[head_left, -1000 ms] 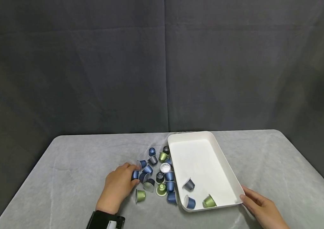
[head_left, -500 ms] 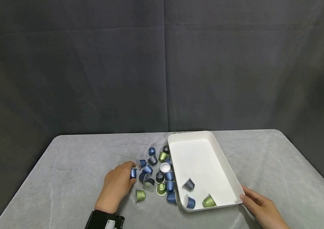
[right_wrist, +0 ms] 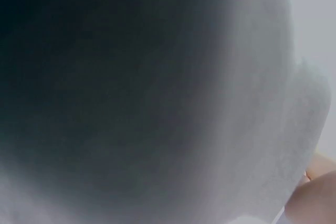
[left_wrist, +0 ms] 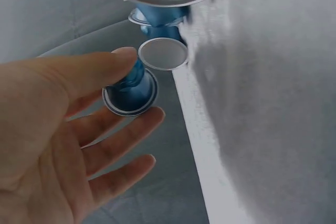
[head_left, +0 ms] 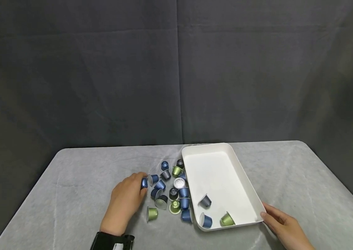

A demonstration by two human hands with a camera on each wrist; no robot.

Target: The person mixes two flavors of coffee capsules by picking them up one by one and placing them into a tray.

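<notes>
My left hand (head_left: 126, 199) pinches a blue coffee capsule (head_left: 144, 183) between thumb and forefinger, just left of a loose group of capsules. In the left wrist view this capsule (left_wrist: 130, 97) shows its rim, and the other fingers spread free beneath it. At the near right corner of a white tray (head_left: 217, 173), my right hand (head_left: 284, 227) holds the rim, thumb on top and fingers outside, partly hidden. Inside the tray's near end lie a grey capsule (head_left: 206, 201), a blue capsule (head_left: 206, 221) and a green capsule (head_left: 227, 219).
Several blue, black and green capsules, such as a green one (head_left: 174, 206) and a silver-topped one (head_left: 179, 183), crowd against the tray's left wall. Another green capsule (head_left: 152, 214) lies nearer me. A grey cloth covers the table (head_left: 79, 194); a dark curtain (head_left: 132, 86) hangs behind.
My left hand has drawn the blue capsule slightly left and away from me, apart from the group. My right hand and the tray have stayed in place.
</notes>
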